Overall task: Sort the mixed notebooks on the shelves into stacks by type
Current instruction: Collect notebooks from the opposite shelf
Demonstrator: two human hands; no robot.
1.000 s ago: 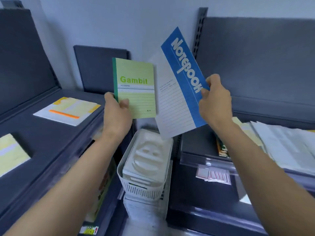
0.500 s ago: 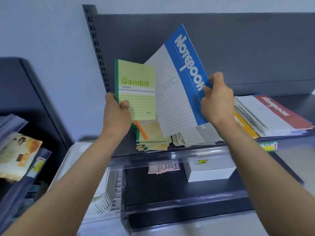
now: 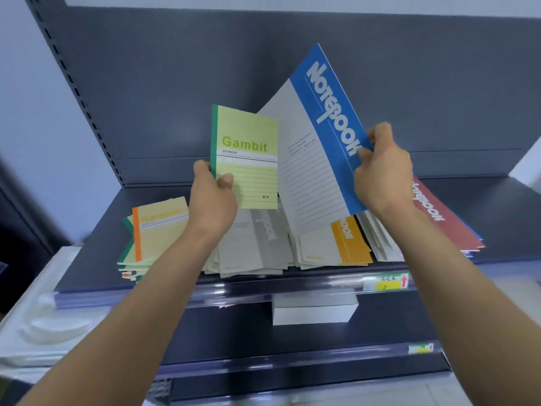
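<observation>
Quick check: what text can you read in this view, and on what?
"Gambit", "NOTEBOOK": green notebook, left hand.
"Notebook": blue notebook, right hand.
"otebook", start hidden: red notebook on the shelf.
"2": yellow shelf label.
Blurred: orange-spined notebook title; blue notebook's small print; label's other characters.

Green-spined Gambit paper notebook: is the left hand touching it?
Touching. Head view: left hand grips the green-spined Gambit paper notebook, thumb pressed on its front cover.
</observation>
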